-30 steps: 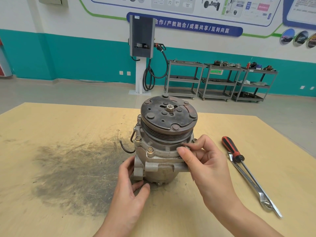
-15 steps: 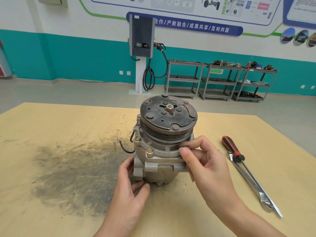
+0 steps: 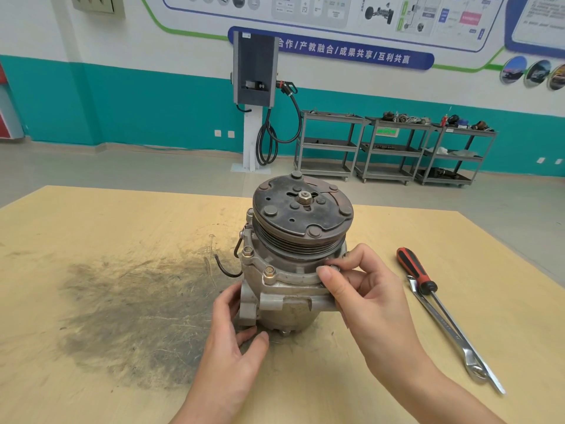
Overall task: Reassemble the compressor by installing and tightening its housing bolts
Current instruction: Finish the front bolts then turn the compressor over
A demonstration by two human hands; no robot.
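Note:
The compressor (image 3: 287,289) stands upright on the wooden table (image 3: 122,228), its dark rusty pulley (image 3: 302,209) facing up. Two seated housing bolts (image 3: 269,272) show on the front-left flange, and a third sits higher on the left. My right hand (image 3: 367,298) pinches a bolt head (image 3: 334,267) between thumb and forefinger at the flange's right side. My left hand (image 3: 232,341) grips the lower left of the housing, thumb in front, fingers behind it.
A red-and-black screwdriver (image 3: 417,272) and a long metal wrench (image 3: 452,335) lie on the table to the right of my right hand. A dark grease stain (image 3: 137,316) covers the table left of the compressor. Shelving carts (image 3: 394,148) stand far back by the wall.
My right thumb and forefinger have shifted slightly round the bolt head at the flange. The left hand and the compressor have stayed put.

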